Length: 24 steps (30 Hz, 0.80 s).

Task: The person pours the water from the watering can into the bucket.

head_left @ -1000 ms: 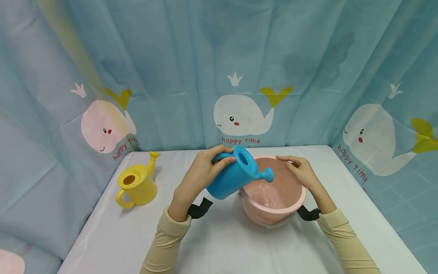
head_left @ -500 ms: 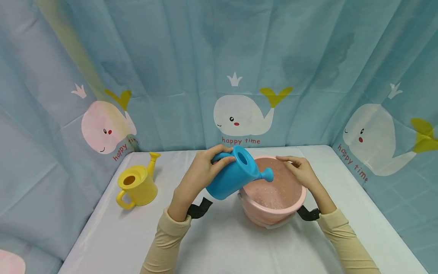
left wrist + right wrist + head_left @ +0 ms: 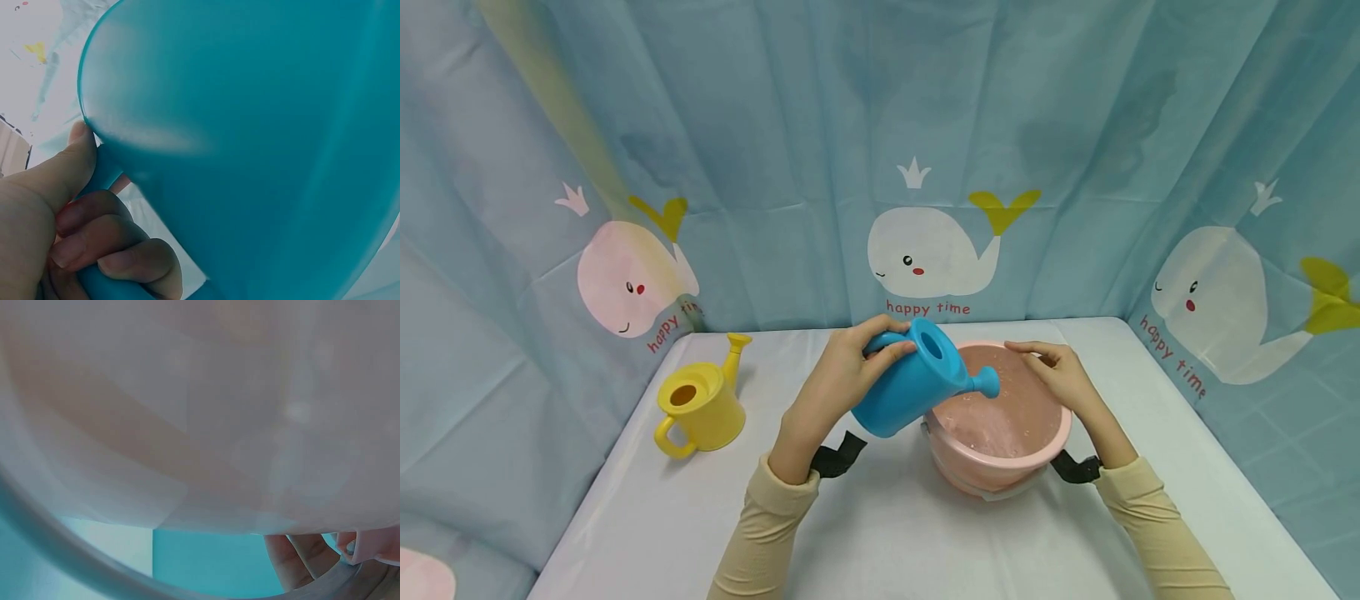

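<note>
My left hand (image 3: pixel 838 375) grips the handle of a blue watering can (image 3: pixel 898 392), its thumb against the can's top edge. The can is tilted right and held above the table, with its spout head (image 3: pixel 987 382) over the mouth of a pink bucket (image 3: pixel 977 477). Clear liquid with ripples glints inside the bucket. At the bucket's far right rim, my right hand (image 3: pixel 1063 379) holds on with thumb and fingers. In the left wrist view the fingers (image 3: pixel 94 240) curl round the handle. The right wrist view is filled by the bucket's side (image 3: pixel 206 425), with a few fingertips (image 3: pixel 294 559) beyond it.
A yellow watering can (image 3: pixel 711 417) stands upright on the white-covered table (image 3: pixel 647 517) at the left. Blue curtains (image 3: pixel 805 150) with whale prints hang behind and on both sides. The bucket's bail handle (image 3: pixel 81 569) hangs down at its side.
Both hands, the blue watering can and the bucket keep their places. Only the ripples and glints in the liquid inside the bucket differ.
</note>
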Tool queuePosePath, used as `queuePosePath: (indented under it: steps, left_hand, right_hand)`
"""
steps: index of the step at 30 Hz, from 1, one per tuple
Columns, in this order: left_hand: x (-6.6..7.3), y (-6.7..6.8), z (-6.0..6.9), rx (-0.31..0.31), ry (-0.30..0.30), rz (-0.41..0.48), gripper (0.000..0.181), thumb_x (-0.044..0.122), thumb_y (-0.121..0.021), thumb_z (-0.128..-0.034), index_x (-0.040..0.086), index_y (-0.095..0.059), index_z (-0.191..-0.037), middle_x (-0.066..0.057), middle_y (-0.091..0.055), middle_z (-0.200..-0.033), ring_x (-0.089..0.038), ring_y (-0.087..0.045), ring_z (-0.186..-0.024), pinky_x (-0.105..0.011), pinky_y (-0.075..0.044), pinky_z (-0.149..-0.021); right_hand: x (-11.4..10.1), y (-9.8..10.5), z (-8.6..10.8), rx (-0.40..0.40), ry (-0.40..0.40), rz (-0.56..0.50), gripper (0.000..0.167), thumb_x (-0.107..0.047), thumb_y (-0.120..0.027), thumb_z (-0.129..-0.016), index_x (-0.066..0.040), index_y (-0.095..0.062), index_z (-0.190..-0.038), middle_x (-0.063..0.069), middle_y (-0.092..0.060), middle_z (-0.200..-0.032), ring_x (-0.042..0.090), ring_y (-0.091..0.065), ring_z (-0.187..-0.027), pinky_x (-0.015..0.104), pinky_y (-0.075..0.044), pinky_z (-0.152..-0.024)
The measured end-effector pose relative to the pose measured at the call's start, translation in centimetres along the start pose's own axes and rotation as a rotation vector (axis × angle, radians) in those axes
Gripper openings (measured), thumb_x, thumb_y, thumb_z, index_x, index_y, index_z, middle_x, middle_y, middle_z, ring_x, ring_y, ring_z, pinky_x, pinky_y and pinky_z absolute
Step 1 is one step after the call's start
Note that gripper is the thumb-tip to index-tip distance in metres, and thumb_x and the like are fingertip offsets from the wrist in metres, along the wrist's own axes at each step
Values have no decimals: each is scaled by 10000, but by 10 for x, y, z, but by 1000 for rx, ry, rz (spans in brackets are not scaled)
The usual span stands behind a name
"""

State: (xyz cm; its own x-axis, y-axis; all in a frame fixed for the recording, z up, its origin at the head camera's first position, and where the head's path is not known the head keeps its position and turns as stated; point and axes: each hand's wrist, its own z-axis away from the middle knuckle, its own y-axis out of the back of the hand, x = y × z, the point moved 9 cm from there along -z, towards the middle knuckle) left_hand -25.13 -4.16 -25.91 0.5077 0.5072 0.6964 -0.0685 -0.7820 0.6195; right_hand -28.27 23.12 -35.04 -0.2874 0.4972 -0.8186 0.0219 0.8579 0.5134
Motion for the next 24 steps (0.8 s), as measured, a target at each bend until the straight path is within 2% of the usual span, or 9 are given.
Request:
queuePosePath:
  steps: [7,21,24]
  left_hand:
    - [1,-1,-1,-3,3,-7,285,350,-613,-876,216,-626,-1127,-43,-648,-1148,-222,-635,-962,-453,-519,-805]
    - [2,-2,-3,-3,13,-12,291,356,-611,-878,196,-625,-1121,-67,-658,-1128,-227,-646,-950,-450,-521,-803]
    - [3,-3,-3,-5,12,-11,299,363,-609,-878,191,-621,-1121,-74,-657,-1125,-227,-646,-948,-446,-522,-804]
  right_hand:
    - [-1,0,0,-5,7,4,273,-51,-483,-954,67,-594,-1174,274,-593,-1148,52,-353,-418,242,-400,-438]
    - [-3,0,0,-11,23,8,273,-39,-479,-952,73,-592,-1174,272,-581,-1176,60,-355,-432,235,-393,-439]
    - [3,1,-1,-8,20,8,272,-43,-480,-953,60,-596,-1176,261,-582,-1183,66,-360,-433,234,-391,-438]
